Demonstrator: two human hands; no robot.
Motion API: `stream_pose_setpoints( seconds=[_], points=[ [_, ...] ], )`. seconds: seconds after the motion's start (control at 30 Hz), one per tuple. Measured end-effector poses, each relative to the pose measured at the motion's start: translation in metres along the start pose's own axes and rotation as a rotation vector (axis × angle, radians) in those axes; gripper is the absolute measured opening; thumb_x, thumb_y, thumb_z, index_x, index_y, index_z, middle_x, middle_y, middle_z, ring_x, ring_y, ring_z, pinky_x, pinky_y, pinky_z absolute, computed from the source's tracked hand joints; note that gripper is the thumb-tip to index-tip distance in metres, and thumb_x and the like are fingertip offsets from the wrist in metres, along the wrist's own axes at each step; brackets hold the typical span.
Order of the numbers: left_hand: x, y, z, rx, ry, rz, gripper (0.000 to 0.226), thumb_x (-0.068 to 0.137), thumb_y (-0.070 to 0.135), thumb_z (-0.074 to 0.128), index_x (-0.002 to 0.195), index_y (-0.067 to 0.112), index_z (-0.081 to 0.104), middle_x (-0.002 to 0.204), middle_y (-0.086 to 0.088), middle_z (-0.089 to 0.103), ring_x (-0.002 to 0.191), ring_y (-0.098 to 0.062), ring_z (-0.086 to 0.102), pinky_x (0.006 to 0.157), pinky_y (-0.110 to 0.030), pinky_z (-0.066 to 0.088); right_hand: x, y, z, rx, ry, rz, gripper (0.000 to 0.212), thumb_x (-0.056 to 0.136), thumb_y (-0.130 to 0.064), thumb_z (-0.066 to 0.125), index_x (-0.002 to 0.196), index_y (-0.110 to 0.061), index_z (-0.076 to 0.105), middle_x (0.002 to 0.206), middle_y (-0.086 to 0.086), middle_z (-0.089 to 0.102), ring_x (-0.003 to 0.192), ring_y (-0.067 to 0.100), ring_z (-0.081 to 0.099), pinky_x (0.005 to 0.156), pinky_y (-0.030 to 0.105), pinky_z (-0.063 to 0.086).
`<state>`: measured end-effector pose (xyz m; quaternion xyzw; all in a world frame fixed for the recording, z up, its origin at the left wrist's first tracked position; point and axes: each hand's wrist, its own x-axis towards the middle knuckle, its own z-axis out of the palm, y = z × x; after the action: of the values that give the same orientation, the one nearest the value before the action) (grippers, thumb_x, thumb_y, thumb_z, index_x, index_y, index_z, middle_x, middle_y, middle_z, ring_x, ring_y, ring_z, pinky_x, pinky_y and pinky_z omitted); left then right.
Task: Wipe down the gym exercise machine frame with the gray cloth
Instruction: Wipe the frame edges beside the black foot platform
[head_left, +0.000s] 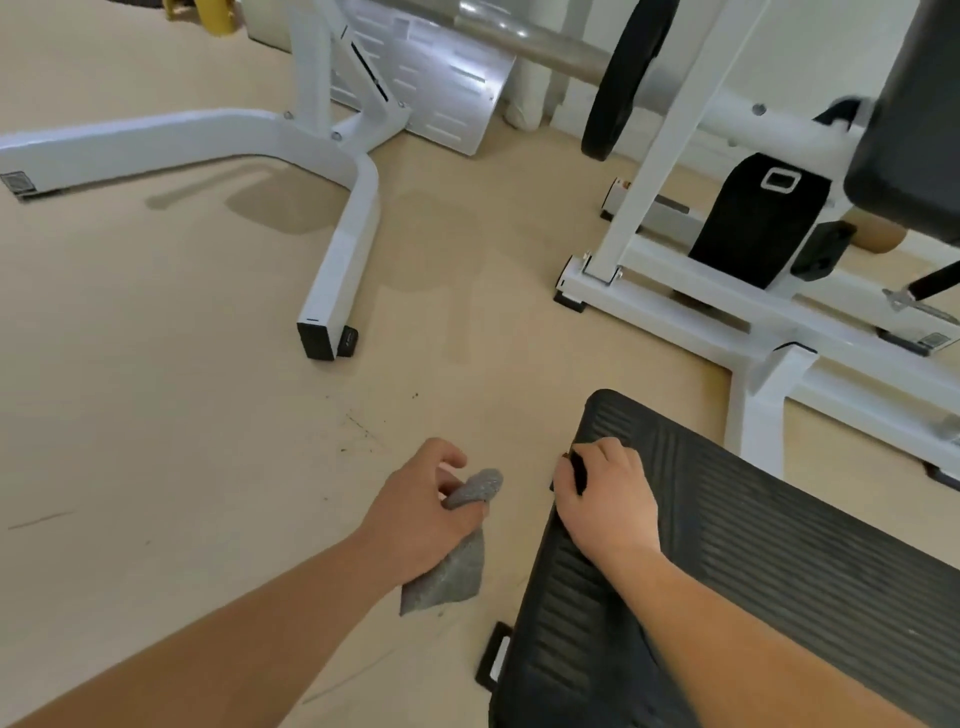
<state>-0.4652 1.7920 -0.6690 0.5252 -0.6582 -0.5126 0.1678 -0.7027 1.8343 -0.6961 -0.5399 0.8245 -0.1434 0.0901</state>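
My left hand (423, 512) pinched the gray cloth (452, 574), soft, light and limp and I judged best gripped bunched, well apart from the white frame (340, 244), while my right hand (605, 493) curled over the black ribbed platform (779, 545) edge; no writing was legible.

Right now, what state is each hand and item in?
left hand: grips the cloth
cloth: bunched, hanging from that hand, touching no machine
right hand: fingers curled over the edge of the footplate
footplate: gripped at one edge
weight plate: upright on the bar
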Motion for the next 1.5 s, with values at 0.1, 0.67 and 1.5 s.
stream_pose_setpoints(
  seconds=[0.1, 0.67, 1.5],
  points=[
    [0.032, 0.010, -0.001, 0.224, -0.074, 0.092, 0.074, 0.089, 0.034, 0.077, 0.151, 0.042, 0.039, 0.116, 0.016, 0.071, 0.101, 0.001, 0.065, 0.088, -0.015, 0.046, 0.001, 0.002, 0.007, -0.012, 0.057, -0.030, 0.029, 0.100, -0.039, 0.051, 0.107, -0.017, 0.069, 0.104, -0.004, 0.055, 0.101, 0.017, 0.047, 0.085, 0.035, 0.052],
    [0.202, 0.053, -0.031, 0.703, -0.401, 0.360, 0.028, 0.095, 0.054, 0.061, 0.113, 0.034, 0.050, 0.096, 0.008, 0.071, 0.080, -0.014, 0.063, 0.071, -0.035, 0.053, 0.020, 0.000, -0.004, -0.029, 0.104, -0.074, 0.026, 0.092, -0.044, 0.060, 0.091, -0.021, 0.072, 0.088, -0.009, 0.057, 0.085, 0.016, 0.053, 0.081, 0.032, 0.049],
    [0.300, -0.087, 0.165, 0.495, -0.747, 0.782, 0.063, 0.106, 0.048, 0.036, 0.164, 0.033, 0.017, 0.170, 0.014, 0.011, 0.153, -0.017, 0.011, 0.124, -0.030, 0.012, 0.133, 0.040, 0.040, -0.275, 0.272, 0.394, 0.026, 0.097, -0.045, 0.047, 0.102, -0.028, 0.067, 0.102, -0.010, 0.059, 0.098, 0.018, 0.047, 0.081, 0.040, 0.050]
  ],
)
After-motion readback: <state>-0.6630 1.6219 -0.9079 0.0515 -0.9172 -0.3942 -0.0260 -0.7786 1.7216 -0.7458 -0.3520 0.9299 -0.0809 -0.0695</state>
